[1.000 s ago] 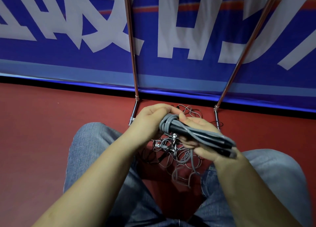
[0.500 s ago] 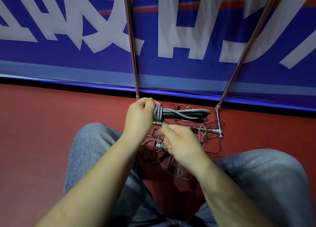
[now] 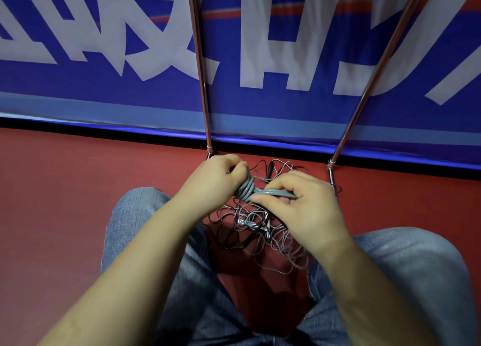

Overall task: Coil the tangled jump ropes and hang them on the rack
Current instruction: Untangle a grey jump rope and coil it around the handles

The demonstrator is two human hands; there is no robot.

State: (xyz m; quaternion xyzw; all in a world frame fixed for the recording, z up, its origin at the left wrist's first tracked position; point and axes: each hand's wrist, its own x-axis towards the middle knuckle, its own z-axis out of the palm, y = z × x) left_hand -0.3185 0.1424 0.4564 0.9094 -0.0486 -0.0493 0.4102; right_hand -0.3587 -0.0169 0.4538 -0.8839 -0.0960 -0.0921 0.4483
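1. Coil [image 3: 248, 189]: grey jump rope wound into a tight bundle, held between both hands above the floor. Its long axis runs left to right, from one set of fingers to the other.
2. Left hand [image 3: 216, 179]: fingers curled round the looped end of the coil, gripping it; this end shows the stacked turns.
3. Right hand [image 3: 302, 202]: fingers [image 3: 270, 186] curled over the other end of the coil, thumb pinching it from below. The end itself is hidden under the hand.
4. Tangle [image 3: 260, 226]: loose grey and black ropes heaped on the floor directly below and beyond the fingers, between the knees [image 3: 145, 215]. Not yet coiled.
5. Rack [image 3: 201, 69]: two metal poles rising just beyond the fingers, one past each hand; its upper part is out of view. Judgement: hanging calls for lifting the coil up and forward; both hands are about equally near.
6. Banner [image 3: 299, 106]: blue with large white characters, cropped and not readable. No brand or label visible on the ropes.
7. Floor [image 3: 78, 189]: red.
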